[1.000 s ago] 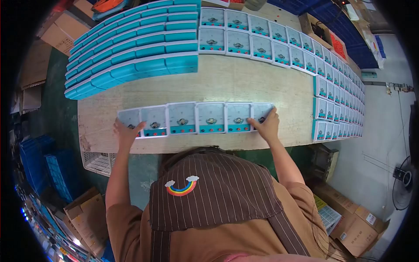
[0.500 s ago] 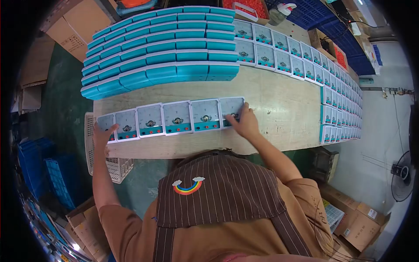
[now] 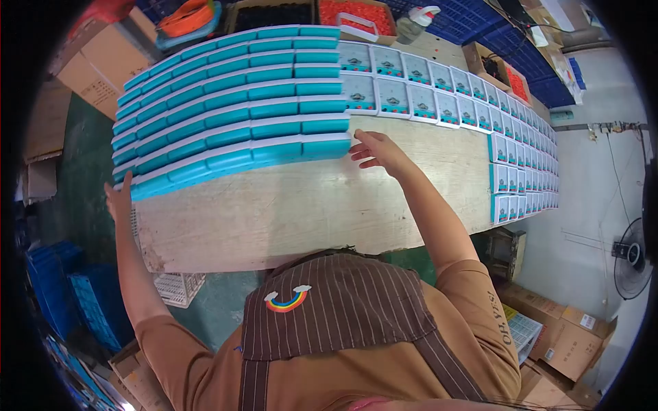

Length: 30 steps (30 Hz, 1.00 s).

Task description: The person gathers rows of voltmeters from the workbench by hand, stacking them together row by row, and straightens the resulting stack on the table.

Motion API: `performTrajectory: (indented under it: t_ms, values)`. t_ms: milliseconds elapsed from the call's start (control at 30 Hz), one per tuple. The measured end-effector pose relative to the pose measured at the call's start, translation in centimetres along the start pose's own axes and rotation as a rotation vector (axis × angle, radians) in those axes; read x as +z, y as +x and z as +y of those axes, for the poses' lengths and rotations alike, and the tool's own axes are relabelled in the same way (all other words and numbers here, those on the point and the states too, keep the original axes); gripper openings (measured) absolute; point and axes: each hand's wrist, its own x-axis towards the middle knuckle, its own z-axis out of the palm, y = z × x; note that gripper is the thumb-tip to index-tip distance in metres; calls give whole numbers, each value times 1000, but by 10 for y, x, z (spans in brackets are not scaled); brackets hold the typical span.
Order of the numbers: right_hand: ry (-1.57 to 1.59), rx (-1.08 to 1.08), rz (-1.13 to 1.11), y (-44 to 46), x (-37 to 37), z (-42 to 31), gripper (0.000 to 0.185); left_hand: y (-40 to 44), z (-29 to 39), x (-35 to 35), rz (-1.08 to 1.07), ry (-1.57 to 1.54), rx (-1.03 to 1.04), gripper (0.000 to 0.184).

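The front row of teal boxes [image 3: 233,159] stands at ten o'clock on the table [image 3: 288,212], its ends flanked, probably to keep it straight, by the left hand [image 3: 118,197] at nine, grip unclear, and the right hand [image 3: 384,154] at one, fingers parted.

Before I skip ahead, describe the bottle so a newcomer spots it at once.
From the wooden table, look to its far side, where red parts sit beside black parts. Just right is the bottle: see-through body, white top, unlike the blue crate beyond.
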Motion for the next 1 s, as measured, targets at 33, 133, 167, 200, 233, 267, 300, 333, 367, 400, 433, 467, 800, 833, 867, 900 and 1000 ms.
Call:
performTrajectory:
  t_ms: [33,133,167,200,233,267,300,333,367,400,433,467,800,833,867,900,1000]
  values:
    - [-45,-50,16,-6,-15,5,60,-28,29,-9,156,193,-4,103]
    - [-212,-182,56,-13,-75,21,55,-92,125,1,250,-259,629,78]
    - [-227,-210,66,-12,-101,27,54,-145,187,-11,134,-360,762,69]
    - [-242,-236,73,-11,-129,32,53,-201,246,-24,-11,-471,854,67]
    - [-258,-263,78,-8,-157,36,53,-241,294,-28,-113,-467,1059,66]
    - [-232,-256,116,-3,-185,41,49,-279,336,-25,-233,-391,1179,67]
    - [-214,-268,170,-3,-210,44,48,-311,374,-15,-356,-358,1252,69]
    - [-213,-272,202,0,-238,48,48,-334,404,3,-475,-326,1323,71]
    - [-210,-272,242,1,-265,56,49,-346,425,30,-474,-269,1271,75]
    - [-204,-270,260,-1,-289,61,48,-359,447,63,-476,-221,1227,79]
    - [-198,-261,283,-7,-312,68,46,-373,468,91,-485,-178,1186,83]
    - [-193,-249,306,-13,-336,76,45,-379,482,111,-392,-67,1087,93]
    - [-807,-526,1078,63,-448,90,77,-371,509,165,-490,-36,907,110]
    - [-900,-501,1158,82,-443,85,83,-376,516,158,-490,54,892,110]
    - [-789,-253,855,101,-440,78,109,-385,522,154,-492,140,865,111]
    - [-838,-215,885,103,-427,77,114,-393,525,150,-496,225,830,112]
    - [-865,-125,869,88,-397,68,135,-398,523,153,-524,234,765,113]
